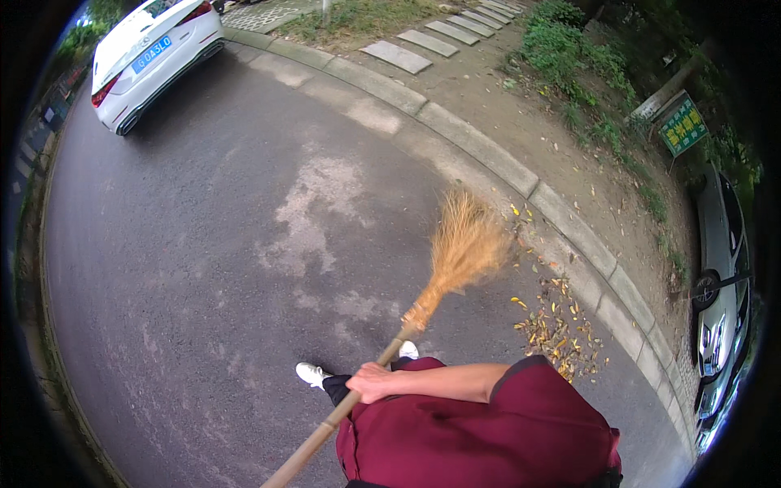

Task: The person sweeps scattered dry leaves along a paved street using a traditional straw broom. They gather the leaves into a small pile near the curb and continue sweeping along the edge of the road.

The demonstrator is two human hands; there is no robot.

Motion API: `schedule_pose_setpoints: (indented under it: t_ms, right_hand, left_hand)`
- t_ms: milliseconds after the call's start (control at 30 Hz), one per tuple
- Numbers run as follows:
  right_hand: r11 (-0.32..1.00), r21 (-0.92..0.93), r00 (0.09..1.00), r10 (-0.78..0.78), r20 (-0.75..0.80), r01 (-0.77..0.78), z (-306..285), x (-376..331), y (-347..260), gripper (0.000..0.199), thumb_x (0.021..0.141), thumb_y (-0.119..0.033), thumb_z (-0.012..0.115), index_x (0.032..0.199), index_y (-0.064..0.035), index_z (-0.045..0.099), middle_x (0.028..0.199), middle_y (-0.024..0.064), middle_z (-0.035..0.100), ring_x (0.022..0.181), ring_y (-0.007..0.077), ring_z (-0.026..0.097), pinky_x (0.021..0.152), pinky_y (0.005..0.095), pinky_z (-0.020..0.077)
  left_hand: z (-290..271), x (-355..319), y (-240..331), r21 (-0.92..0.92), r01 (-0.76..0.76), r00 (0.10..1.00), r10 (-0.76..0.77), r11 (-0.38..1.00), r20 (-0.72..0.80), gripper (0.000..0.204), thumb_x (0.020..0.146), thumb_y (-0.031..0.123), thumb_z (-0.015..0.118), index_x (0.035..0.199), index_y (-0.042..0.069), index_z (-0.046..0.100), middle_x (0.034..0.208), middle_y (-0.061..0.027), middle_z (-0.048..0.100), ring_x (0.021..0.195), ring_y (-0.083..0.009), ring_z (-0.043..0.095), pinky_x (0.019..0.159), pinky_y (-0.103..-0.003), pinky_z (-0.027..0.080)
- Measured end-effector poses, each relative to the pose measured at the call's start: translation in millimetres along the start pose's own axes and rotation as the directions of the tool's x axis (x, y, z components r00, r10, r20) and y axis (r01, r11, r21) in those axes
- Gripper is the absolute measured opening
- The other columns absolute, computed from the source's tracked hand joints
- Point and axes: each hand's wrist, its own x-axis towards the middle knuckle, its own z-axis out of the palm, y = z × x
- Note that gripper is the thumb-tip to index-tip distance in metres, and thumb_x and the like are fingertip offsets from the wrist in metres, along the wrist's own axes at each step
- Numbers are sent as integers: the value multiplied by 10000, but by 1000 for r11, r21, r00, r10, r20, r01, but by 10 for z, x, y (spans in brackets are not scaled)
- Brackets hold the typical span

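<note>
My right hand (373,382) is closed around the bamboo handle (313,443) of a straw broom, with my bare forearm reaching across my front from a maroon sleeve. The handle slants down to the lower left and leaves the picture. The broom's fanned tan bristles (468,240) point up and right, over the asphalt close to the kerb, slightly blurred at the right side. To the right of the bristles lies a loose pile of yellow and brown fallen leaves (557,329), with a few more strewn along the gutter. My left hand is out of the picture.
A stone kerb (496,167) curves along the right, bordering bare soil with stepping slabs (396,57) and shrubs (561,53). A white car (154,61) stands at the far left. Right of the soil are a green sign (682,128) and a parked silver car (718,317).
</note>
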Motion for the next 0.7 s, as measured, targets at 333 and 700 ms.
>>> schedule_pose_setpoints:
  t_ms: [333, 700]
  right_hand:
    - [904, -298, 813, 86, -576, -307, -1129, -69, 2009, 83, 641, -172, 628, 711, -143, 592, 763, 54, 591, 844, 252, 565, 772, 383, 432]
    - [872, 94, 604, 407, -685, -480, 775, -2809, 1843, 166, 612, -140, 627, 719, -124, 501, 772, 41, 539, 871, 255, 532, 822, 403, 361]
  left_hand:
    - [1311, -1946, -741, 114, 238, 939, -258, 965, 228, 337, 893, 220, 453, 599, 158, 300, 576, 40, 289, 560, -102, 309, 590, -259, 334]
    - [472, -2676, -640, 138, 403, 639, -386, 905, 665, 238, 958, 182, 410, 740, 134, 325, 515, 10, 285, 499, -108, 368, 716, -341, 444]
